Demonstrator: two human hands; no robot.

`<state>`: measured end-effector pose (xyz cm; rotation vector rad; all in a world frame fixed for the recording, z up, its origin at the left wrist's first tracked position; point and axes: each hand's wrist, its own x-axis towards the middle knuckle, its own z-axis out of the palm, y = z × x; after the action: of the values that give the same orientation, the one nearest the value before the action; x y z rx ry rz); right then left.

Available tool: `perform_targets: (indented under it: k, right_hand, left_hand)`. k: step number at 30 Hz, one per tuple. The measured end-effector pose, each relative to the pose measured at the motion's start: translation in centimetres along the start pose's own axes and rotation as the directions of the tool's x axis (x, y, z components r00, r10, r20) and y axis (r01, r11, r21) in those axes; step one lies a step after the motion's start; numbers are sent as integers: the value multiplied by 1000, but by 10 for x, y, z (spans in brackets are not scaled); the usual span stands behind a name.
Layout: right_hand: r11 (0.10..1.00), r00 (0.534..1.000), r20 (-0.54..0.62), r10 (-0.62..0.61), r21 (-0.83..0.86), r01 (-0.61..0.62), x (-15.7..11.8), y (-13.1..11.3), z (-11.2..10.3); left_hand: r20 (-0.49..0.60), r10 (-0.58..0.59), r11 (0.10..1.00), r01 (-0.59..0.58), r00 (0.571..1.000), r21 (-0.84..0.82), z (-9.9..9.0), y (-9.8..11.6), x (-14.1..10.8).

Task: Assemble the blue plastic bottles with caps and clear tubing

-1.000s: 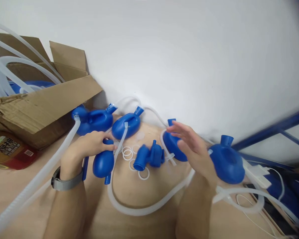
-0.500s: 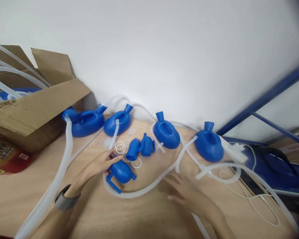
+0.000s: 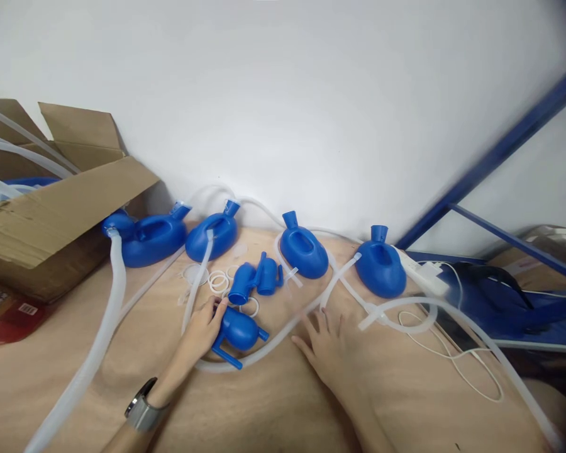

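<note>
Right of the carton (image 3: 61, 211), the left hand (image 3: 204, 332) pinches a probably light, stiff blue fitting (image 3: 241, 330), best gripped around its middle; farther right, the right hand's (image 3: 327, 353) fingers spread.

I see a white wall (image 3: 283, 113) beyond the right hand (image 3: 327, 352), a wooden bench (image 3: 245, 415) beneath, a blue frame (image 3: 500, 153) to its right.

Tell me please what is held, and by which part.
The left hand holds the nearest blue piece by its upper-left end; the open right hand holds nothing.
</note>
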<state>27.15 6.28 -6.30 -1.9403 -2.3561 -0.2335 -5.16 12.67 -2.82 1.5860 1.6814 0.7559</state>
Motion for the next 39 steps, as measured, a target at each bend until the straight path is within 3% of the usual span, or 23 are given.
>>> perform_targets:
  k: [4, 8, 11, 14, 16, 18, 22, 25, 29, 32, 34, 39]
  right_hand:
    - [999, 999, 0, 47, -14, -47, 9, 11, 4]
    - [998, 998, -10, 60, -31, -61, 13, 33, 3]
    - [997, 995, -77, 68, -19, -70, 24, 46, 0]
    - [992, 975, -190, 119, 61, -109, 51, 47, -12]
    - [983, 960, -260, 103, 172, -59, 82, 37, -28]
    - [959, 943, -330, 28, 275, 67, 125, 20, -50]
    - [923, 902, -391, -184, 246, 295, 237, -33, -91]
    - [918, 902, -321, -289, 173, 356, 330, -74, -99]
    - [878, 870, -163, -466, 39, 477, 426, -110, -85]
    - [775, 778, 1, -628, -82, 626, 468, -122, -72]
    - [728, 731, 49, -680, -77, 682, 484, -126, -64]
    - [731, 731, 13, -682, -20, 682, 498, -132, -47]
  left_hand:
    - [-21, -22, 1000, 22, 1000, 4, 5, -3, -8]
    - [-101, 6, 969, 19, 995, 247, -16, 7, -11]
    - [-138, 133, 922, -71, 981, 380, -45, 25, 8]
    - [-233, 283, 895, -168, 930, 413, -71, 45, 50]
    - [-341, 300, 874, -114, 891, 472, -82, 53, 86]
    - [-422, 268, 883, -46, 866, 467, -87, 55, 124]
    - [-455, 241, 940, -89, 857, 330, -81, 38, 185]
    - [-480, 226, 962, -117, 848, 246, -68, 16, 207]
    - [-555, 215, 972, -124, 804, 198, -54, -3, 213]
    - [-594, 222, 973, -133, 773, 189, -48, -9, 213]
    - [-611, 226, 973, -138, 759, 187, -45, -11, 214]
    - [-653, 221, 975, -182, 725, 128, -41, -10, 214]
